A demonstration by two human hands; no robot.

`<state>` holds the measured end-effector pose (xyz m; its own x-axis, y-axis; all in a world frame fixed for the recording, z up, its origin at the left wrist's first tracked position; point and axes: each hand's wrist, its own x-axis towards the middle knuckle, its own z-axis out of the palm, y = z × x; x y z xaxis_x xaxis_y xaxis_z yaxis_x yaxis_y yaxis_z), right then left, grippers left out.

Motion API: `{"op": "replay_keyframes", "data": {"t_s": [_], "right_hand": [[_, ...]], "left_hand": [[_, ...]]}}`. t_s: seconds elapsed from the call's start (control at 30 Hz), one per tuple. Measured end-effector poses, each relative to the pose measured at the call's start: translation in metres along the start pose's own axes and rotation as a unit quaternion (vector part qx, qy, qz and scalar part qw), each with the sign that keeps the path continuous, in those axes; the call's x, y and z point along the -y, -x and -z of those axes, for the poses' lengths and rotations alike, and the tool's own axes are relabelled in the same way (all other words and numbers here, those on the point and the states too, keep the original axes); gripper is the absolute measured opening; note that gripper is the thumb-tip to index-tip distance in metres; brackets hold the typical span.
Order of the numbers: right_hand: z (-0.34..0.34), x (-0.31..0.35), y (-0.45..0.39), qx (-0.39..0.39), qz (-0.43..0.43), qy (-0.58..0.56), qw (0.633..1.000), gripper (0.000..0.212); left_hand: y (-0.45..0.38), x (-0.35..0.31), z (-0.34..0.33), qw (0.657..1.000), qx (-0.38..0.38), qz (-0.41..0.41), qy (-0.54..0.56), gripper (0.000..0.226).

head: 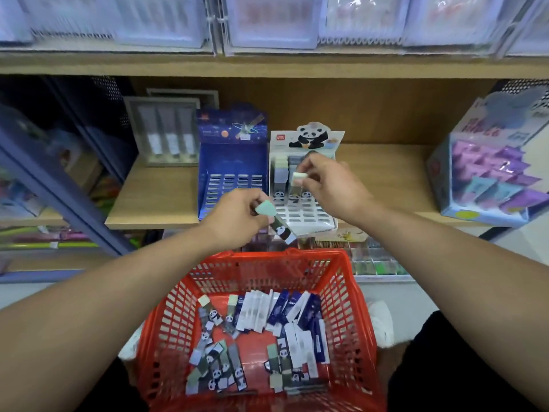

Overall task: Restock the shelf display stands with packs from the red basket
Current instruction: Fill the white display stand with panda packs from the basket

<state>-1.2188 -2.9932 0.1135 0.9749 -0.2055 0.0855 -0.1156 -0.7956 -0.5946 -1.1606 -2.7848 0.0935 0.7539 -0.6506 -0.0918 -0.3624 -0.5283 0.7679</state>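
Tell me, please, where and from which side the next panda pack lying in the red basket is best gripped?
Probably from above, pinching the long edges of a flat-lying panda pack in the red basket; the basket's walls block any sideways approach.

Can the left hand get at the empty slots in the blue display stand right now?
Probably yes: the left hand hovers right in front of the blue display stand, nothing between them, though it already grips a panda pack.

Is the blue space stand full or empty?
Empty, nearly all of it: the blue space stand shows rows of bare slots, no packs standing in them.
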Motion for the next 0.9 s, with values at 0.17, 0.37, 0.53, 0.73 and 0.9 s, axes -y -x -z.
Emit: {"op": "replay_keyframes", "data": {"t_s": [0.17,0.37,0.53,0.73,0.9], "right_hand": [[-0.013,0.006,-0.013,-0.042,0.029,0.001,0.999,0.012],[-0.021,0.001,-0.021,-0.045,0.026,0.015,0.999,0.007],[-0.019,-0.003,-0.023,-0.031,0.026,-0.008,0.999,0.011],[-0.023,-0.005,-0.024,-0.032,0.038,-0.014,0.999,0.009],[-0.024,-0.003,-0.022,-0.035,0.062,0.002,0.997,0.008]], "left_hand": [[-0.012,0.006,-0.001,1.000,0.006,-0.005,0.027,0.016],[-0.018,0.016,0.003,0.998,-0.010,0.014,0.053,0.016],[-0.019,0.022,0.004,0.997,-0.020,0.037,0.067,0.013],[-0.021,0.016,0.005,0.991,-0.033,0.054,0.117,0.018],[-0.020,0.012,0.009,0.992,-0.027,0.053,0.116,0.022]]}}
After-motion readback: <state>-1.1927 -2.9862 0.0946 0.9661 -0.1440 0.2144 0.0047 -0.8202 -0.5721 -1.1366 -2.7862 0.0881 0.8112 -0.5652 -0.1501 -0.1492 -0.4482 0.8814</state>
